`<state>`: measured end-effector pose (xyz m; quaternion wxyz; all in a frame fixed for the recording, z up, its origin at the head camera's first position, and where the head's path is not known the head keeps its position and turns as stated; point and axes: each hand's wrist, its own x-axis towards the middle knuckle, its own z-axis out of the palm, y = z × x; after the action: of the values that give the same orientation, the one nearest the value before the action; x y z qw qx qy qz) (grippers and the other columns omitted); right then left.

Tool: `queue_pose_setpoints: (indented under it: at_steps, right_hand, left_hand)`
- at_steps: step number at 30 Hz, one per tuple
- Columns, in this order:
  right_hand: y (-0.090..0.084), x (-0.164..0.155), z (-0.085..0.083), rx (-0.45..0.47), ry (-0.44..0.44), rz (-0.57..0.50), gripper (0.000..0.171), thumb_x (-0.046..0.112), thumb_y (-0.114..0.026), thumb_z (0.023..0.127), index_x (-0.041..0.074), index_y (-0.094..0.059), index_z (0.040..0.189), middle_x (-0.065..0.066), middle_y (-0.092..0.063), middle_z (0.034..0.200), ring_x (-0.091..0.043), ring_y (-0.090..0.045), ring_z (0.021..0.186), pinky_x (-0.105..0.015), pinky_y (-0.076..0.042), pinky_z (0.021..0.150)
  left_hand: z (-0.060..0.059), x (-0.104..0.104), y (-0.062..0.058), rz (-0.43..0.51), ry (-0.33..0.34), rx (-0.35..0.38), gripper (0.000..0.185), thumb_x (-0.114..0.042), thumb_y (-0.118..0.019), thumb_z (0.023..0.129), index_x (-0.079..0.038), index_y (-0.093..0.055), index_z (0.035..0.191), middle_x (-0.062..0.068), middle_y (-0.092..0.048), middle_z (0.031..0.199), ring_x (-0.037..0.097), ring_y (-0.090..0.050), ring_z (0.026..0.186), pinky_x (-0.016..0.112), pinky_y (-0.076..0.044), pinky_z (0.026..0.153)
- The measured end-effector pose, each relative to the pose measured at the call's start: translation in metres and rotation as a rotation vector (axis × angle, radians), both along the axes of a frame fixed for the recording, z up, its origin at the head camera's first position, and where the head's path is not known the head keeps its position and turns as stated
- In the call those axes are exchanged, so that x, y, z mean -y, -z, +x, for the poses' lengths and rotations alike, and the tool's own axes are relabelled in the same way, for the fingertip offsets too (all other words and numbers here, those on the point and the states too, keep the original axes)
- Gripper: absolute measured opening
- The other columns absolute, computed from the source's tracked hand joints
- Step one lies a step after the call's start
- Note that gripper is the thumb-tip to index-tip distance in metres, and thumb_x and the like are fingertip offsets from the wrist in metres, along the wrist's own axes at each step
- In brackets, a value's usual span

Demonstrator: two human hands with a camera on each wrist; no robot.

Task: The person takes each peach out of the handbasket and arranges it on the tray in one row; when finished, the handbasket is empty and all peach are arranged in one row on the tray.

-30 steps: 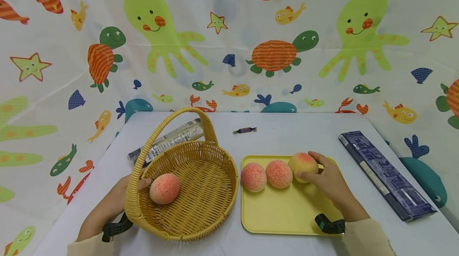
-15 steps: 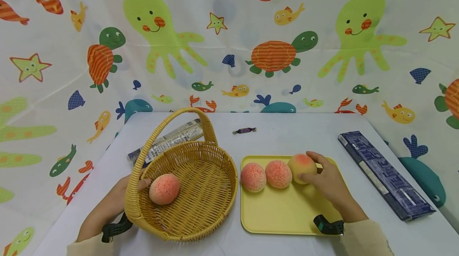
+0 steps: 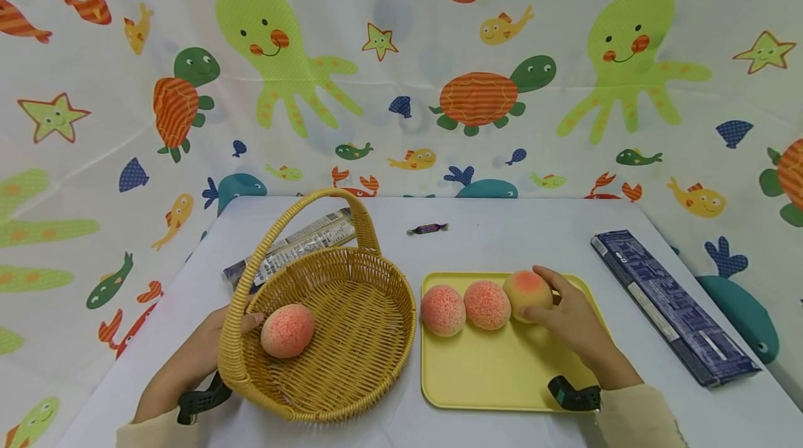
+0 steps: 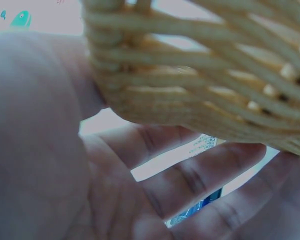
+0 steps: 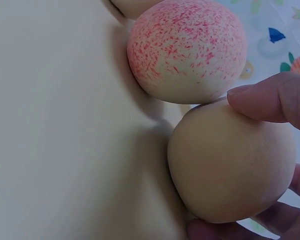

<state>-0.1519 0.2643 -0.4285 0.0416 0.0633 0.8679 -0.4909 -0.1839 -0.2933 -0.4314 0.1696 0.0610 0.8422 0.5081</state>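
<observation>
My left hand (image 3: 203, 343) grips the left rim of a wicker basket (image 3: 351, 378). Its thumb reaches over the rim, and in the left wrist view the fingers (image 4: 195, 175) lie against the basket's outside. Inside the basket, near that thumb, rests one pink speckled peach (image 3: 288, 331). My right hand (image 3: 574, 315) holds a yellow peach with a red top (image 3: 525, 295) between thumb and fingers, at the back of a yellow tray (image 3: 483, 378). Directly left of it sit two pink speckled peaches (image 3: 488, 305), side by side; the nearer one touches or almost touches the held peach.
A long blue box (image 3: 674, 305) lies right of the tray. Behind the basket is a silvery printed packet (image 3: 314, 239), partly hidden by the handle. A small wrapped candy (image 3: 428, 228) lies at the table's back, before a patterned curtain (image 3: 389, 86).
My right hand and the yellow peach have shifted very slightly left, closer to the pink peaches. My left hand and the basket stay in place.
</observation>
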Motion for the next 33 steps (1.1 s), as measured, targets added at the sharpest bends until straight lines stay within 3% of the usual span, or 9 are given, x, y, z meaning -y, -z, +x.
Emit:
queue_pose_setpoints:
  at_steps: [8,33]
  right_hand:
    - [0.0018,-0.0005,0.0009,-0.02,0.004,0.029,0.089,0.023,-0.081,0.09,0.002,-0.031,0.16,-0.024,-0.041,0.155,-0.045,-0.053,0.129,-0.043,-0.05,0.094]
    - [0.0017,0.0026,0.0042,-0.043,0.036,0.057,0.093,0.027,-0.086,0.087,-0.001,-0.033,0.158,-0.027,-0.045,0.151,-0.047,-0.055,0.127,-0.046,-0.053,0.093]
  left_hand:
    - [0.0,0.0001,-0.0002,-0.008,0.001,0.0,0.045,-0.029,-0.049,0.111,0.008,-0.048,0.136,0.014,-0.069,0.102,0.019,-0.071,0.084,0.034,-0.06,0.071]
    - [-0.0009,0.0018,0.0022,-0.009,0.001,0.002,0.043,-0.029,-0.049,0.111,0.007,-0.049,0.134,0.013,-0.07,0.101,0.019,-0.071,0.083,0.034,-0.06,0.071]
